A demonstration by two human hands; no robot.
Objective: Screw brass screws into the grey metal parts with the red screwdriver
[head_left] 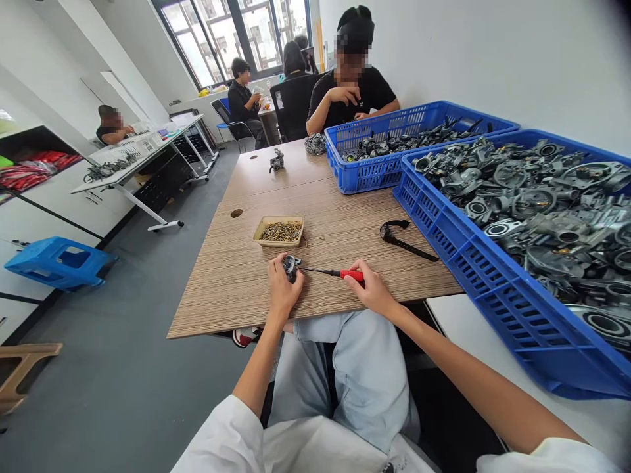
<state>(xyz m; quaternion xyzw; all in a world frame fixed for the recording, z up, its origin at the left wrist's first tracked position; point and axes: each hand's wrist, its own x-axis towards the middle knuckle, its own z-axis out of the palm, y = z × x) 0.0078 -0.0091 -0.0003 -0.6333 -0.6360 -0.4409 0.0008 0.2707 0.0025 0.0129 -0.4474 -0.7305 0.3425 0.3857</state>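
Observation:
Near the front edge of the wooden table [217, 289], my left hand [283, 287] is wrapped round a small grey metal carburetor part [290, 265]. My right hand [371, 288] grips the red handle of a screwdriver [351, 274]. Its thin shaft points left, and the tip reaches the side of the part; whether it sits in a screw is too small to tell. Just beyond my left hand stands a shallow yellowish tray [255, 238] full of small brass-coloured pieces. A few such pieces lie loose beside it.
Two blue crates [444, 230] [340, 174] of metal parts line the right side. A black wristwatch [387, 231] lies before them. Another assembled metal part [277, 160] stands farther back. Across the table sits a person [352, 89]; a blue stool [54, 259] is on the left floor.

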